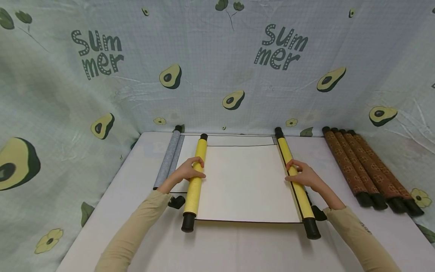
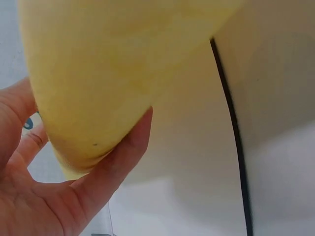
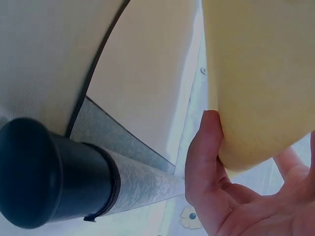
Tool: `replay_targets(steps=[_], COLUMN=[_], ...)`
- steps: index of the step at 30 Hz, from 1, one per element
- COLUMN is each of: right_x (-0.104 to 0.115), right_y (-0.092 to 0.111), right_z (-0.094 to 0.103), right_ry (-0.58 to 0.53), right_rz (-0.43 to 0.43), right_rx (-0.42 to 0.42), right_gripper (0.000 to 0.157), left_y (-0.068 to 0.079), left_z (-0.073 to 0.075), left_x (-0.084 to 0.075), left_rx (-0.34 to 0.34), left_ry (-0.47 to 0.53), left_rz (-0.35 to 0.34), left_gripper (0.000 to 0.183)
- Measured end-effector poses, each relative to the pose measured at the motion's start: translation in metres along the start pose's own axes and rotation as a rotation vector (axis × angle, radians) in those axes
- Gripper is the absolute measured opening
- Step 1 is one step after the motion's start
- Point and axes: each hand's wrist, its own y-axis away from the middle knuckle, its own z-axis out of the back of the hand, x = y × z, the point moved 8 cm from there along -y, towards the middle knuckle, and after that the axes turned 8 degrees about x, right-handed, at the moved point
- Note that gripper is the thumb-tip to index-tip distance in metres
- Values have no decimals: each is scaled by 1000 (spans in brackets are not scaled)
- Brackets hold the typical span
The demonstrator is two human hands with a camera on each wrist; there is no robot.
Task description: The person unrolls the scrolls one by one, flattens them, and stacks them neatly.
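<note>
A hanging scroll with two yellow rollers and black end knobs is partly unrolled, its white sheet [image 1: 244, 181] spanning between them. My left hand [image 1: 188, 170] grips the left yellow roller [image 1: 193, 194] near its middle, thumb on the inner side; the left wrist view shows the fingers [image 2: 123, 157] curled round it. On the other side my right hand [image 1: 306, 176] holds the right yellow roller [image 1: 303, 200], thumb and fingers about it. Below lies a second unrolled scroll with grey-blue rollers [image 1: 167, 160], largely hidden; its right roller [image 3: 142, 172] shows in the right wrist view.
Several brown patterned scrolls [image 1: 360, 166] with black ends lie side by side at the right of the white table [image 1: 231, 249]. Behind and at both sides hangs a pale cloth [image 1: 204, 45] printed with avocados and lettering.
</note>
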Motion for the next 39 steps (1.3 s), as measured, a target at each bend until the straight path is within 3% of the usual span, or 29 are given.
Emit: replay_targets(steps=[20,31,39], right_x=[-3,-4,-5], right_y=[7,8,8], right_z=[9,10,12], right_ry=[-2,7,6], right_rz=[-17,-36,-56], right_rx=[11,5,26], right_gripper=[34,38,41], left_y=[6,5,6], left_z=[0,3,9], left_x=[-2,-4,0], left_rx=[43,-1,-8], left_ry=[4,-51,-32], left_rz=[-18,-8,1], left_gripper=[26,29,30])
